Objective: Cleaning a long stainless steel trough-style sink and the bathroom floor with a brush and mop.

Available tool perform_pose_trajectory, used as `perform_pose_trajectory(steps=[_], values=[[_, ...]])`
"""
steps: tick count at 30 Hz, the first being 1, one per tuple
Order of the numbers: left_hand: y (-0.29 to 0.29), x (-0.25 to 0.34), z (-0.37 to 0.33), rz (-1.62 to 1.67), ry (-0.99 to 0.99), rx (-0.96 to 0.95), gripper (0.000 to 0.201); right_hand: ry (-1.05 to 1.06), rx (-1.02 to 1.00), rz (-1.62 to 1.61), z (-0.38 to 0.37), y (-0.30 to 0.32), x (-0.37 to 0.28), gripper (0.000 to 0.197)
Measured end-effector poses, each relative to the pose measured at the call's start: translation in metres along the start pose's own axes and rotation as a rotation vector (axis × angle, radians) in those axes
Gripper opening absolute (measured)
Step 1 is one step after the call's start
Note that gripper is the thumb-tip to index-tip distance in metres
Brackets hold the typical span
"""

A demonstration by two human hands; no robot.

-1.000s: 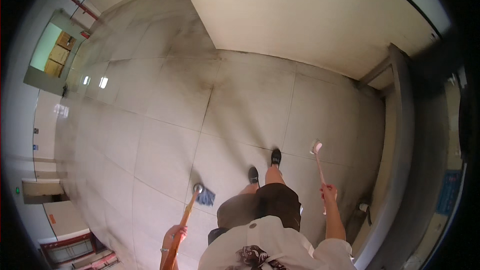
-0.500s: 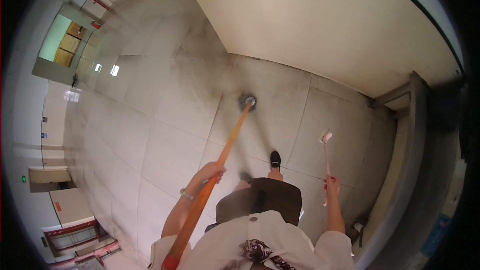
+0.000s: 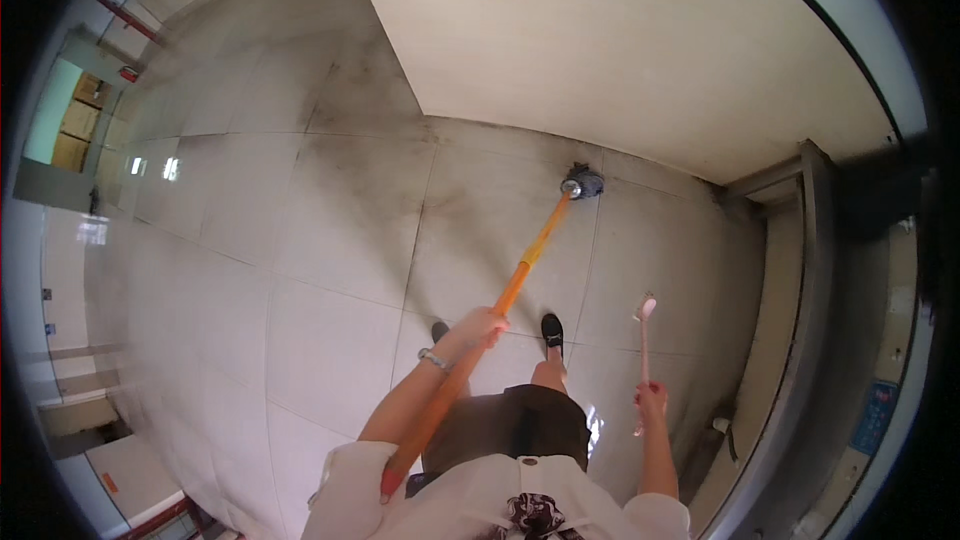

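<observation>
My left hand [image 3: 474, 330] is wrapped round the orange handle of a mop [image 3: 513, 283]; a bracelet or watch circles that wrist. The handle slants from beside my left arm away to the right. Its dark grey mop head [image 3: 588, 183] lies on the tiles close to the base of the pale wall. In my right hand [image 3: 651, 399] is a long-handled pink brush [image 3: 646, 345], closed in the fingers. The brush's bristled head points away from me, held out over the floor at my right side.
Grey floor tiles [image 3: 340, 340] carry dark smudges. A pale wall panel [image 3: 600, 50] with a corner stands ahead, and a dark metal frame [image 3: 815, 240] runs along the right. A small white object [image 3: 721, 425] sits by the right-hand wall base. My black shoe [image 3: 552, 328] stands below.
The mop head has swung to the right and nearer the wall, with my left hand moving right along with it. My right hand still holds the brush, slightly lower in view.
</observation>
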State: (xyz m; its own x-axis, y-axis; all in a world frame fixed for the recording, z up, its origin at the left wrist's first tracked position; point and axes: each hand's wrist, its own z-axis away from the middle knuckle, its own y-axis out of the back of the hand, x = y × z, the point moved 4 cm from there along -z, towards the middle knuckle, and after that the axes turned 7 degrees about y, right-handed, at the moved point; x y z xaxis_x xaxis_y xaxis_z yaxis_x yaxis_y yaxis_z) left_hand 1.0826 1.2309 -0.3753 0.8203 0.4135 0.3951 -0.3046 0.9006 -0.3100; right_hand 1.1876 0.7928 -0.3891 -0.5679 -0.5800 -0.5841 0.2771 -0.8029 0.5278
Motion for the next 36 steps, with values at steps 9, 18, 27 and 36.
perform_pose_trajectory(steps=[9, 18, 27, 36], values=[[0.143, -0.143, 0.156, 0.174, 0.156, 0.183, 0.015, -0.094, -0.181, 0.037, 0.065, -0.149, -0.026, 0.030], [0.225, -0.222, 0.286, 0.679, 0.315, 0.512, 0.012, 0.638, -0.468, 0.920, 0.041, -0.385, -0.074, 0.048], [0.298, -0.191, 0.216, 1.187, 0.540, 0.902, 0.010, 0.913, -0.469, 1.079, -0.110, -0.645, -0.068, 0.050], [0.314, -0.232, 0.164, 1.883, 0.052, 0.618, 0.030, 0.703, -0.154, 1.491, -0.362, -0.641, -0.055, 0.063]])
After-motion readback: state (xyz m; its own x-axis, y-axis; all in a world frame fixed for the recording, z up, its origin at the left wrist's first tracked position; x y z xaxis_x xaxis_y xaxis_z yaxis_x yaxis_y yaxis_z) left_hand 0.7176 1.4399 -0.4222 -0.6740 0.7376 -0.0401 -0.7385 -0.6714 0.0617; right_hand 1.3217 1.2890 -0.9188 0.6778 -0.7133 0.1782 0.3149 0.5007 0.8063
